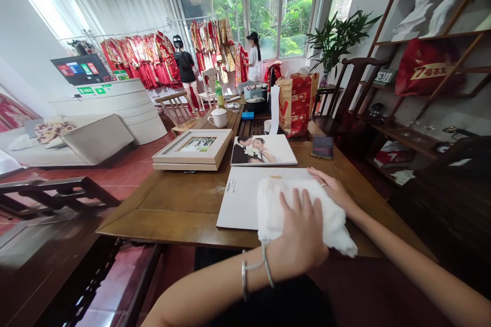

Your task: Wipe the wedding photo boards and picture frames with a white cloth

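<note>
A folded white towel (pixel 268 212) lies over a white flat panel (pixel 241 204) with small print down its left side. My left hand (pixel 303 230), with two bracelets at the wrist, presses on the towel, its fingers spread and lying flat. At the panel's upper right corner my right hand (pixel 332 189) holds the edge, fingers close together; the towel hides part of this hand. Just beyond the panel is a wedding photo print (pixel 264 149) showing a couple with a bouquet. To its left, light wood picture frames (pixel 192 149) are stacked.
On the wooden table (pixel 172 194) stand a white teapot (pixel 218 117), a green bottle (pixel 219 93), a small dark stand (pixel 322 146) and a red paper bag (pixel 299 104). Two people are by red garment racks (pixel 134 59). Shelves (pixel 410 133) rise at right.
</note>
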Tool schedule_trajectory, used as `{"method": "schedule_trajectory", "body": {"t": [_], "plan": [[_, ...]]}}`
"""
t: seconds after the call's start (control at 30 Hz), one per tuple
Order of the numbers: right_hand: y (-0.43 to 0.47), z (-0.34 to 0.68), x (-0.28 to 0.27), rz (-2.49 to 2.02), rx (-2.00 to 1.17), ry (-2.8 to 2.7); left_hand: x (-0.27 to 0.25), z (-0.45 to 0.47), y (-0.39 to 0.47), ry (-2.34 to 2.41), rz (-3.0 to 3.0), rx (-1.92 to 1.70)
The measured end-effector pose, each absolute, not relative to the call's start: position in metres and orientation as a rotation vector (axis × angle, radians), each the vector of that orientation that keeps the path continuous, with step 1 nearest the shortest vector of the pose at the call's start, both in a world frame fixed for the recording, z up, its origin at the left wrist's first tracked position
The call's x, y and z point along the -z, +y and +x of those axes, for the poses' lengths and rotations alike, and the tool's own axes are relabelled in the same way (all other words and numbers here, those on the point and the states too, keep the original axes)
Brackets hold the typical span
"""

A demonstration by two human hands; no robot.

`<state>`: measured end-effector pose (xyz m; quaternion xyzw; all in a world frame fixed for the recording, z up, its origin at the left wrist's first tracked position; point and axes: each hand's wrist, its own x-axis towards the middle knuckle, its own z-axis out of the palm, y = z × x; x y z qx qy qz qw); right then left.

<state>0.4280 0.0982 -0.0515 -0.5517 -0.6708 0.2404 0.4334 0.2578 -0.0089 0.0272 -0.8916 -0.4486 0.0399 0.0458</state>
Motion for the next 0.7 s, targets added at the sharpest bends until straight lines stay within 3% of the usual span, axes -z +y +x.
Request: {"method": "schedule_trajectory", "body": {"t": [0.23,0.53,0.7], "plan": [[0.1,0.431,0.06,-1.336,-0.6,-1.659,-0.027,0.269,0.061,-1.57,-2.617,-0.107],[0.096,0.426,0.05,-1.346,-0.571,-1.771,-0.023,0.254,-0.028,-1.275,-2.66,-0.159],[0.098,0.428,0.055,-1.294,-0.514,-1.811,-0.031,0.253,-0.014,-1.393,-2.673,-0.198]]}}
